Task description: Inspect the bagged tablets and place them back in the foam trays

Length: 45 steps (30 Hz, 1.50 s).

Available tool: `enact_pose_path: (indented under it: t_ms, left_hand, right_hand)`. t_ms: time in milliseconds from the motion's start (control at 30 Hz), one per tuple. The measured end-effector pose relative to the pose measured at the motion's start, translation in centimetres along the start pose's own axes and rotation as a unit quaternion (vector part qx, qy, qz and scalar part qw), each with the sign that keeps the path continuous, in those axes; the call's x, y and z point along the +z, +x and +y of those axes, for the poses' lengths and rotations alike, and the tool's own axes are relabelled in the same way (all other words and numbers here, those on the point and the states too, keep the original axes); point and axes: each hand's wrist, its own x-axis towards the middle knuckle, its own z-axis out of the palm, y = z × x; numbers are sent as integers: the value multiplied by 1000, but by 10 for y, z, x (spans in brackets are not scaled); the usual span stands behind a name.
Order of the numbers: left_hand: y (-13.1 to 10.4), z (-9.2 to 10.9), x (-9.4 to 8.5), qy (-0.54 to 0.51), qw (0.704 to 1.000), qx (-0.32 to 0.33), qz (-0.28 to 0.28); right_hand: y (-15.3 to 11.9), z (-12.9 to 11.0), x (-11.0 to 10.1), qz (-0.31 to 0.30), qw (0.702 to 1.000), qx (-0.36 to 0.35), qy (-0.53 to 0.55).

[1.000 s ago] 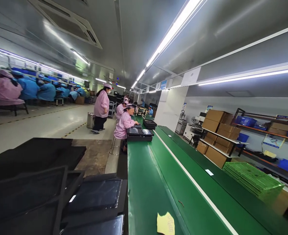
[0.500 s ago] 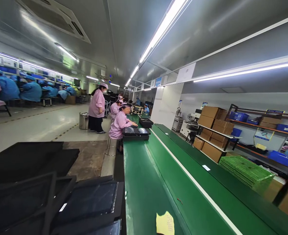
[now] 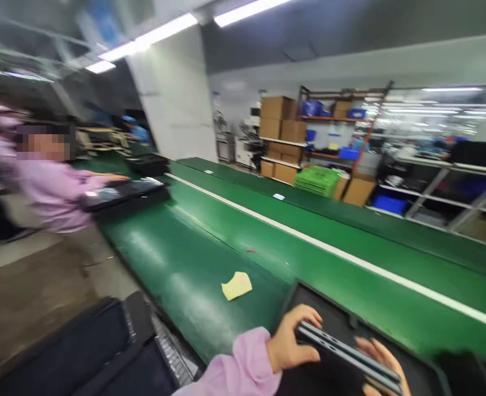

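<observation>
Low at the right of the head view, my left hand [image 3: 290, 342] grips one end of two thin, flat dark devices with grey metal edges [image 3: 348, 353]. They are held side by side on edge, and their exact kind does not show. My right hand [image 3: 385, 360] closes around the other end; part of it is hidden behind the devices and cut by the frame. Beneath them lies a shallow black tray [image 3: 316, 294] on the green belt [image 3: 172, 264]. A torn yellow paper [image 3: 237, 286] rests left of the tray.
Another person in a pink smock [image 3: 55, 192] works at the left over black trays [image 3: 129, 195]. Dark padded trays [image 3: 73, 346] stand at lower left. Beyond the belt's white strip [image 3: 309, 236] are shelves with cardboard boxes [image 3: 278, 118] and green crates [image 3: 317, 180].
My view has swung right and down. Both hands, the two flat devices and the black tray under them have come into view. The yellow paper now appears further left and higher.
</observation>
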Motion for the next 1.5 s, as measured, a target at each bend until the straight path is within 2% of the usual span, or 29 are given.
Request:
enact_pose_path:
  t_ms: [67,100,200,300,400,667,967,1100,1200,1267,1333,1400,1500]
  left_hand:
    - [3,9,-1,-18,999,24,-22]
    - [3,14,-4,-20,999,2,-30]
    - [2,22,-12,-7,994,-63,-92]
    - [-1,24,-17,39,989,-46,-132]
    - [-3,23,-18,32,990,-13,-135]
    - [-6,26,-18,11,988,23,-149]
    - [-12,21,-20,-1,988,3,-156]
    - [-13,18,-23,-20,987,-41,-151]
    - [-14,5,-24,-28,984,-123,-122]
    - [-12,-11,-25,-14,978,-204,-42]
    - [-3,-30,-23,8,963,-262,65]
    - [10,-48,-16,23,946,-285,153]
    - [28,-69,7,30,926,-316,204]
  right_hand:
    - [-18,-1,-7,21,999,18,32]
    - [-21,-2,-8,16,998,24,57]
    - [-22,-8,-3,4,995,36,89]
    - [-21,-14,2,-4,995,35,95]
    - [-24,-18,2,-10,994,33,105]
    - [-29,-16,2,-39,988,28,144]
    - [-31,-19,-3,-62,986,35,149]
    - [-32,-4,-7,-83,982,111,127]
    - [-37,22,-4,-72,981,176,41]
    - [-42,35,0,-43,980,193,-22]
    - [-44,38,5,-18,979,192,-62]
    - [-43,25,9,-13,978,182,-97]
    - [-33,-14,15,-15,966,151,-209]
